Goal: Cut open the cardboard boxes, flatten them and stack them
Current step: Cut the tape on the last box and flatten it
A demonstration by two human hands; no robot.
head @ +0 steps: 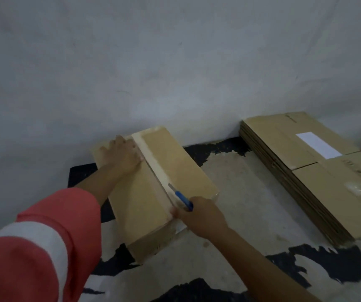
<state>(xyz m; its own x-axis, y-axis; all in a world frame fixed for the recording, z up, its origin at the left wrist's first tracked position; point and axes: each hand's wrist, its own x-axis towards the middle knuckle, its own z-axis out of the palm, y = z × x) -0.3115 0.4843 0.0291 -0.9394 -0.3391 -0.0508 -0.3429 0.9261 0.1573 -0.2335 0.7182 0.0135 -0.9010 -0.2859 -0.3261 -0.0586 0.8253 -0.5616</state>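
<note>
1. Box (181, 162), centre of frame, lies on the floor (236, 184), taped seam up.
2. Right hand (199, 216) grips a blue knife (182, 198), its blade on the tape (156, 171).
3. Left hand (122, 155) presses flat, fingers straight, on the box's upper end.
4. Flattened boxes (306, 171) are stacked at right.

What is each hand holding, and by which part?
The right hand grips the blue knife by its handle's rear end. The left hand holds nothing; it presses flat on the box.

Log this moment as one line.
left hand pressing taped brown cardboard box | right hand holding blue utility knife on tape seam | flattened cardboard stack right
</note>
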